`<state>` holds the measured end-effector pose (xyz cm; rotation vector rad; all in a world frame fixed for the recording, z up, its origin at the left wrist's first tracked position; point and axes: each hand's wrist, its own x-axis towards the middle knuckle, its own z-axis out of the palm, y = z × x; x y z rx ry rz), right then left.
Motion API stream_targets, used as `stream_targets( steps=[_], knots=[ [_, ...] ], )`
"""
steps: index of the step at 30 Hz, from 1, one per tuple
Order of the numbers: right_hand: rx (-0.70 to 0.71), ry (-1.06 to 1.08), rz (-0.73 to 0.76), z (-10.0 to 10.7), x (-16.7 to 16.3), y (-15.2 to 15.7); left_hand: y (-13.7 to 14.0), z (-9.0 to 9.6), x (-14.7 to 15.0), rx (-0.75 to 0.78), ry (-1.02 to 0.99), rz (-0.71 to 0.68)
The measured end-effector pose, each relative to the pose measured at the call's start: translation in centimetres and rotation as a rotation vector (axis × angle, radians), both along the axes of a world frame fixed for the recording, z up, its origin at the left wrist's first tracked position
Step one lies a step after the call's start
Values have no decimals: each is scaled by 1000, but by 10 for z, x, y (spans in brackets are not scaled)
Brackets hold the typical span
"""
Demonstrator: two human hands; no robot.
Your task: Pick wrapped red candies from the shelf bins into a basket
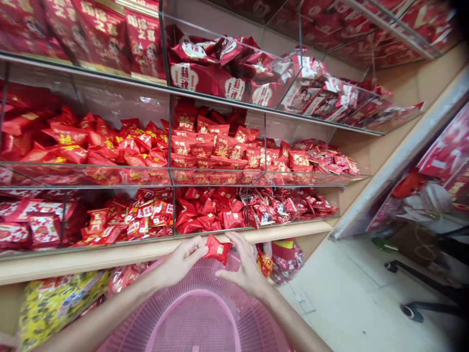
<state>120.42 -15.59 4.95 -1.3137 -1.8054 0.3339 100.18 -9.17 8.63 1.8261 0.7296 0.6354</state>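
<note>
A small red candy packet (218, 250) with gold print is pinched at its left end by my left hand (188, 259). Beside its right end is my right hand (244, 261), thumb and fingers apart and holding nothing. Both hands are above the far rim of a pink plastic basket (157, 337), whose mesh bottom shows below. Just beyond the hands, the lowest shelf compartment holds loose red packets (208, 210) of similar look.
Glass-fronted shelves (216, 176) of red packets rise ahead, with a wooden ledge (146, 255) below. A yellow patterned bag (62, 303) lies at lower left. Plastic bags (287, 261) sit under the ledge at right. A wheeled chair base (425, 286) stands on the tiled floor.
</note>
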Motion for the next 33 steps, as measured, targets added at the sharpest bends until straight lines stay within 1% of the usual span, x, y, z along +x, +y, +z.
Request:
stream_targets(
  steps=[2,3,6,8,10,11,13,14,15,17,19,21,24,27,29,31,33],
  knots=[
    [37,-151,-1,0,-3,-1,0,-3,2,17,22,-12],
    [39,-185,4,0,-3,-1,-1,-3,4,16,27,-17],
    [40,-205,29,-1,-3,-1,-2,4,3,25,68,-53],
    [43,-225,49,-2,-2,-1,-2,10,-6,79,122,-59],
    [36,-279,81,-3,-2,-3,-3,10,-25,169,173,16],
    [26,-316,102,-4,-2,-5,-4,8,-37,228,214,98],
    [0,-405,159,-6,-3,-8,-6,-2,-62,338,222,268],
    [-14,-451,186,-7,-4,-10,-7,-7,-74,385,225,314],
    [-27,-492,206,-9,-6,-12,-9,-12,-85,328,234,331],
    [-46,-561,220,-12,-11,-15,-13,-18,-100,88,250,240],
    [-61,-622,231,-15,-17,-19,-15,-20,-105,-150,236,151],
    [-82,-677,253,-19,-22,-21,-14,-20,-103,-267,203,119],
    [-140,-688,270,-27,-28,-22,-10,-22,-94,-322,152,100],
    [-199,-669,247,-40,-29,-20,-6,-26,-84,-373,186,115],
    [-230,-695,225,-47,-29,-18,-4,-31,-80,-385,184,105],
    [-245,-714,221,-48,-26,-19,-2,-38,-78,-397,150,61],
    [-229,-681,211,-41,-21,-24,1,-46,-78,-418,153,69]
  ],
)
